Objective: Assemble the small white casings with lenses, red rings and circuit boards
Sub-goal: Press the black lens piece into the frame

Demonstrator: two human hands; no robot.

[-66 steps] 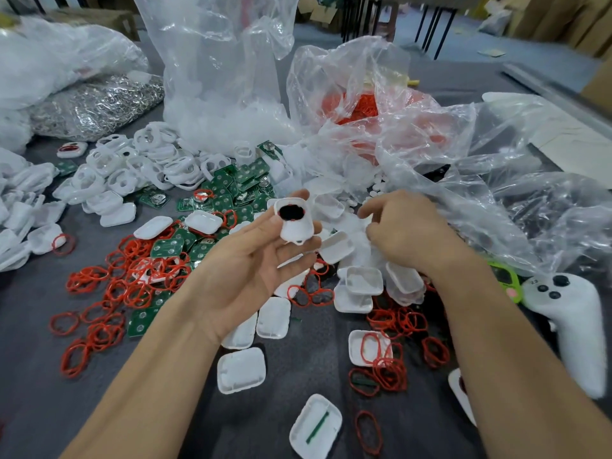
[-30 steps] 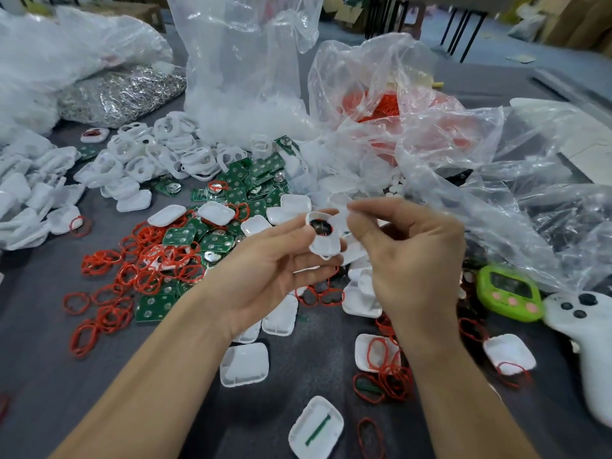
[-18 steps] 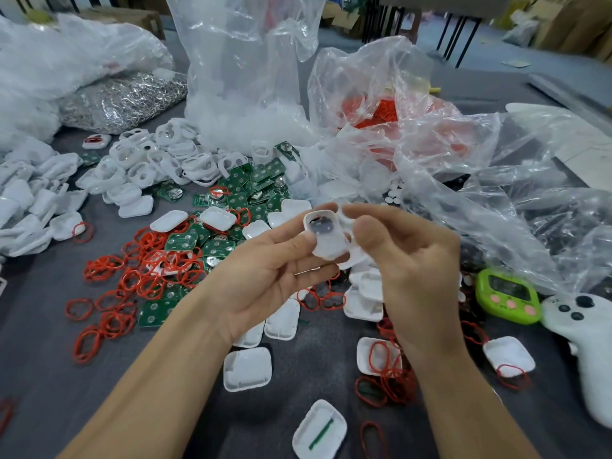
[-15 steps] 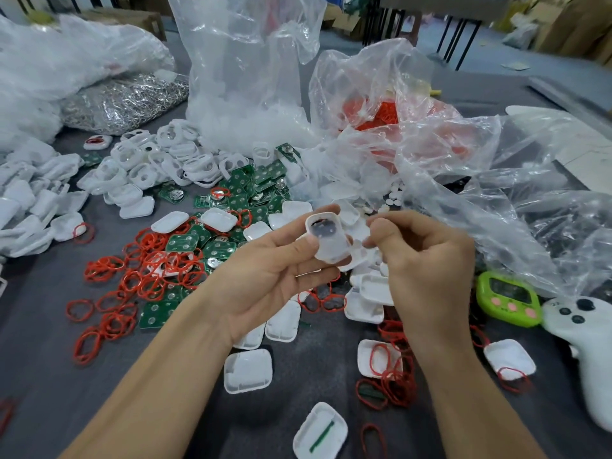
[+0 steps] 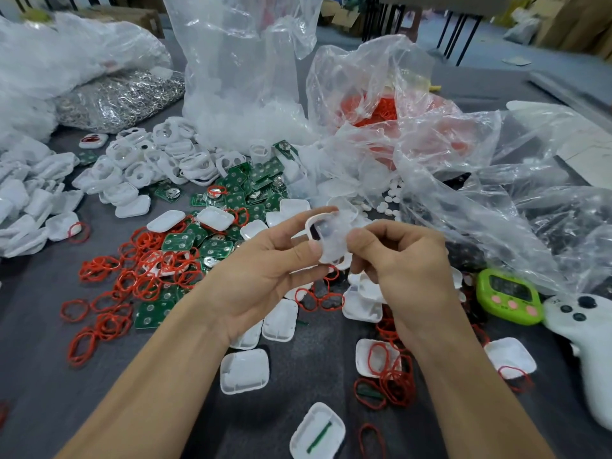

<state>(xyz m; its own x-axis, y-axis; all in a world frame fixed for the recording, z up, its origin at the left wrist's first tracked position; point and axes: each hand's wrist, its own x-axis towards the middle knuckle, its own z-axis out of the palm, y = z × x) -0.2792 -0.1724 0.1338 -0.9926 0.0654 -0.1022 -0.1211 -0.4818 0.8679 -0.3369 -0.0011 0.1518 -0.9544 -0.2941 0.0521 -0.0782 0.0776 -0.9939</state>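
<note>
the grey table (image 5: 39, 376) carries clear plastic bags (image 5: 245, 77) along its far side. loose white casings (image 5: 245, 371), red rings (image 5: 139, 276) and green circuit boards (image 5: 245, 190) are spread left of centre. above the near middle, the left hand (image 5: 261, 276) and right hand (image 5: 407, 273) both pinch 1 small white casing (image 5: 329, 240) between thumb and fingers, its dark opening toward the left hand.

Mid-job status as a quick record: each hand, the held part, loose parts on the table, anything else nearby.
left hand: grips the white casing between thumb and fingers
right hand: thumb and curled fingers pinch the casing's right edge
white casing: held above the table, dark opening visible
red rings: loose, left of the hands
circuit boards: green pile behind the rings
other: green timer, white controller, both right
</note>
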